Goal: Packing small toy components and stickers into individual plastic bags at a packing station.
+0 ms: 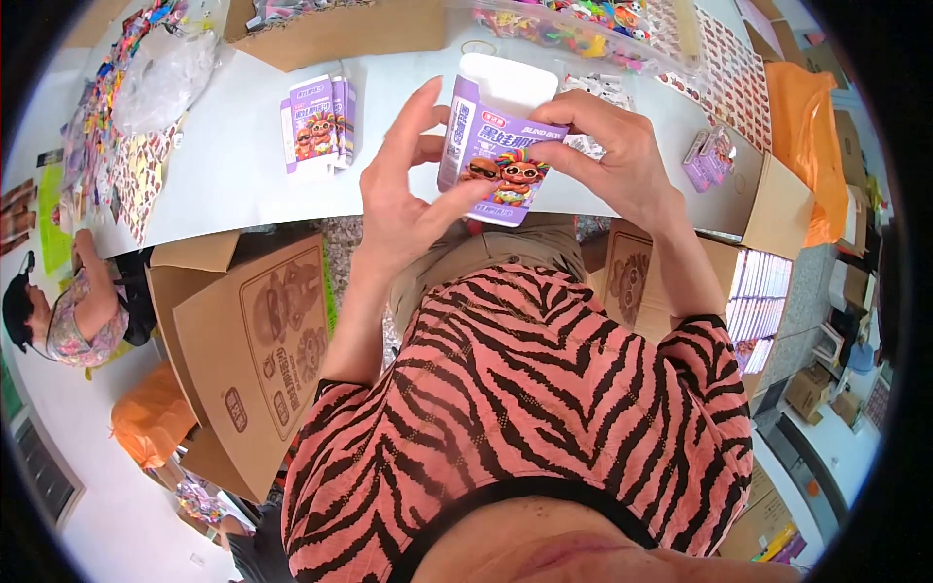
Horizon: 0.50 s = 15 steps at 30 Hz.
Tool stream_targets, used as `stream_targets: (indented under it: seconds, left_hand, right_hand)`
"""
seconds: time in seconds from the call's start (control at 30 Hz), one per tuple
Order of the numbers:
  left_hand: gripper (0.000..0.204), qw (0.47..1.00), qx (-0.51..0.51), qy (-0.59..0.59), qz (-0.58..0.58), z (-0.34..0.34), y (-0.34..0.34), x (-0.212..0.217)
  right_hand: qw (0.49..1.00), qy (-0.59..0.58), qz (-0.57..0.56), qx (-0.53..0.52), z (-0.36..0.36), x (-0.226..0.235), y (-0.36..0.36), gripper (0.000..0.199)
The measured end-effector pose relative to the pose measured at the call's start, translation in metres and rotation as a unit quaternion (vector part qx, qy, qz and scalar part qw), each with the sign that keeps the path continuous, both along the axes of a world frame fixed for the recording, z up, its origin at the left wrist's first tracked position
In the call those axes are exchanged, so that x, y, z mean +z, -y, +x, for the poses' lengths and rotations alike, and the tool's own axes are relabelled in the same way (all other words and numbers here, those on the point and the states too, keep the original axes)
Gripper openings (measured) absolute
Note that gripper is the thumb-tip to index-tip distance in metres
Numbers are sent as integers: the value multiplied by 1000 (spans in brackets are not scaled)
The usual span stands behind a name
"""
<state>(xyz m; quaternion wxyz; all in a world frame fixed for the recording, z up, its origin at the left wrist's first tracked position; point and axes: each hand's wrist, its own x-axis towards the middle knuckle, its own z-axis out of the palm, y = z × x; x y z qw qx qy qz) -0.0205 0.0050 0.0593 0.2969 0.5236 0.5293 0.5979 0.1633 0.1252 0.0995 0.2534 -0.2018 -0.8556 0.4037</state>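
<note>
In front of my chest, over the table's near edge, I hold a small purple and white cardboard box point(505, 160) with cartoon figures on its front. Its white top flap stands raised, so the top is open. My left hand point(408, 194) steadies the box from the left, thumb across the lower front, index finger stretched up off it. The upper right corner is pinched by my right hand point(617, 155), thumb on the front and fingers at the top edge. To the left on the table lies a small stack of flattened purple boxes point(319, 126).
A brown carton point(335, 39) and a clear bin of colourful small toys point(593, 34) stand at the back. Purple packets point(709, 157) lie at right. Large cartons flank me, left point(253, 350) and right point(724, 272). Another person point(83, 301) sits at far left beside piled toys.
</note>
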Motion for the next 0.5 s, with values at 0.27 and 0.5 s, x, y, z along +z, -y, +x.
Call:
stream_targets:
  seconds: [0.27, 0.5]
  left_hand:
    - [93, 968, 53, -243, 23, 12, -9, 3]
    - [70, 972, 10, -230, 49, 11, -7, -7]
  right_hand:
    - [990, -49, 122, 45, -4, 6, 6, 27]
    - [995, -38, 64, 66, 1, 7, 5, 27]
